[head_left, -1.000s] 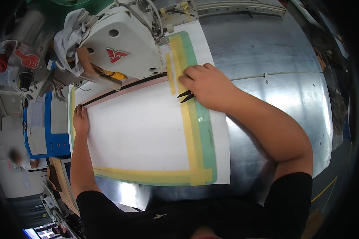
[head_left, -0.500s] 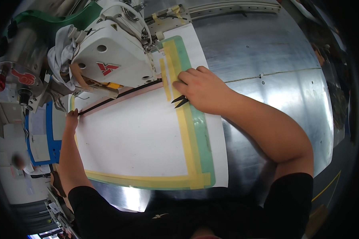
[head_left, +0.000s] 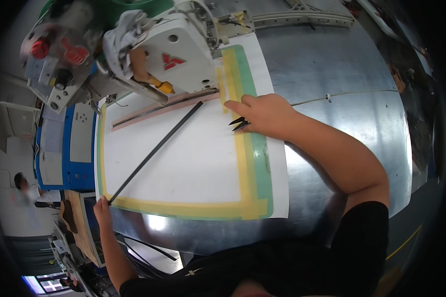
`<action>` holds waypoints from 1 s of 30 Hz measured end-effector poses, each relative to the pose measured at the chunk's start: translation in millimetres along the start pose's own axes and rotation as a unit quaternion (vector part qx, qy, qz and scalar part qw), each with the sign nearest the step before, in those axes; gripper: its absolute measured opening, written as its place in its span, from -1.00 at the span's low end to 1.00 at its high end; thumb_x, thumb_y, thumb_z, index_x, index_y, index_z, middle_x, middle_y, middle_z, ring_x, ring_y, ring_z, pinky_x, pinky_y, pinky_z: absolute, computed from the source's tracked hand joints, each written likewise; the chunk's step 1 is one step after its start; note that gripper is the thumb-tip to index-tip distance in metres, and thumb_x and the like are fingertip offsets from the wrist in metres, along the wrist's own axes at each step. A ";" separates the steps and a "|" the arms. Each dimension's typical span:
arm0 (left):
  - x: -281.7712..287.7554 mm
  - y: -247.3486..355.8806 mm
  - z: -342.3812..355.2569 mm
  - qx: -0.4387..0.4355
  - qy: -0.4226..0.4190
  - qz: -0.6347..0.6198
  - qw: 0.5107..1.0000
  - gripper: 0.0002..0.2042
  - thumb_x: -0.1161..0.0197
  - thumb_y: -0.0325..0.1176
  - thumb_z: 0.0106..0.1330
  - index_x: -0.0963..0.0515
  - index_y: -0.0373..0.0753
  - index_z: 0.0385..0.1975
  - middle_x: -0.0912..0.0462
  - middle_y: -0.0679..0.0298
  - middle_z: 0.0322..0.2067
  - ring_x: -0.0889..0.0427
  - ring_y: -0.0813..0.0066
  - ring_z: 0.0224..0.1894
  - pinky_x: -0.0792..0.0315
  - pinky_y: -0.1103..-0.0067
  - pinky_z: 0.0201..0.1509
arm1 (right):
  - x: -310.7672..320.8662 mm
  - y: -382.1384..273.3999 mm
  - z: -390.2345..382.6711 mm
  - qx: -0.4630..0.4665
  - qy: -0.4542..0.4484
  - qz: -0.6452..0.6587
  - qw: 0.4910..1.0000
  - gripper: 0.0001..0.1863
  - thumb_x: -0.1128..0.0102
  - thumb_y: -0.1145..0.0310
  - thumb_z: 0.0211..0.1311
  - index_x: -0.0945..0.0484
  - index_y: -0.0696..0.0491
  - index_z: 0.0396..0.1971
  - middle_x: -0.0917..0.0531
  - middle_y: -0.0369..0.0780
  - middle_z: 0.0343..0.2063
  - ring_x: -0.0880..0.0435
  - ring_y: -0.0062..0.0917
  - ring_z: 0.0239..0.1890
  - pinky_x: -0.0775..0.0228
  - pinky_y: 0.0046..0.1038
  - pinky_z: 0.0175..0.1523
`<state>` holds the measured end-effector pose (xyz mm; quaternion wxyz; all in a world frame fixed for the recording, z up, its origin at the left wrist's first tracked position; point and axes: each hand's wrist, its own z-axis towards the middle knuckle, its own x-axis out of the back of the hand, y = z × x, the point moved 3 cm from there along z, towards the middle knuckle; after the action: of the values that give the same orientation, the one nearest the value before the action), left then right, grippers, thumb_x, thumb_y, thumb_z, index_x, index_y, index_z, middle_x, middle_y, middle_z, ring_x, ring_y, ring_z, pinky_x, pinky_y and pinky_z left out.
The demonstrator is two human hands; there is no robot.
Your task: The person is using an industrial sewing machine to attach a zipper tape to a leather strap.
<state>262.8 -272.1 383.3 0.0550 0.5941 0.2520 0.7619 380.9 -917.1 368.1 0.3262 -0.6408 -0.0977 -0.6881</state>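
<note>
My left hand (head_left: 103, 214) is closed on the near end of a long, thin black strip (head_left: 156, 151). The strip runs diagonally over a white sheet (head_left: 193, 168) bordered with yellow tape and green backing, its far end near a pink-edged slot (head_left: 153, 110). Over the right taped border, my right hand (head_left: 265, 115) is closed around a pair of black thread snips (head_left: 239, 123), whose pointed blades stand apart. The snips' handle is hidden in the palm. The white head of a sewing machine (head_left: 188, 47) stands over the slot's far end.
A shiny metal table (head_left: 332, 59) extends to the right, crossed by a thin cord (head_left: 352, 93). At the left are a blue-framed cabinet (head_left: 78, 148) and a wooden box (head_left: 82, 222). Several more black strips (head_left: 151, 247) hang near my left forearm. Someone sits far left.
My left hand has drawn the black strip away from the pink-edged slot and toward me, so it now slants across the sheet. My right hand still holds the snips. The view has shifted slightly.
</note>
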 end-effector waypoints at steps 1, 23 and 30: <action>-2.7 -3.8 -24.1 0.009 0.003 -0.014 1.000 -0.51 -0.07 -0.17 0.68 -0.32 -0.34 -0.54 -0.21 0.41 -0.62 -0.15 0.59 -0.47 -0.10 0.43 -0.42 | 2.7 -4.9 -1.8 -0.026 0.016 0.005 1.000 -0.61 -0.20 0.19 0.45 -0.52 -0.10 0.22 -0.62 -0.18 -0.23 -0.74 -0.22 -0.29 -0.61 -0.17 -0.20; -35.6 -68.5 -107.5 0.038 0.137 -0.276 0.951 -0.53 -0.12 -0.22 0.66 -0.21 -0.15 -0.60 -0.17 0.56 -0.59 -0.08 0.74 -0.49 0.07 0.52 -0.42 | -29.9 -65.5 71.4 -0.084 0.028 -0.171 0.981 -0.49 -0.04 0.45 0.38 -0.54 -0.03 0.32 -0.66 -0.05 -0.03 -0.77 -0.23 -0.26 -0.65 -0.21 -0.20; -20.6 -62.9 -108.8 0.044 0.088 -0.321 0.942 -0.65 -0.22 -0.13 0.59 -0.51 -0.24 -0.42 -0.31 0.55 -0.56 -0.20 0.76 -0.49 -0.03 0.61 -0.41 | -20.7 -99.0 49.2 -0.127 -0.036 -0.091 0.987 -0.63 -0.08 0.36 0.47 -0.61 -0.01 0.21 -0.65 -0.11 -0.12 -0.76 -0.22 -0.13 -0.62 -0.21 -0.07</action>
<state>153.6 -260.2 318.8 0.2481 0.4143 0.4668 0.7409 363.6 -807.1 384.5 0.1747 -0.6898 -0.0795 -0.6981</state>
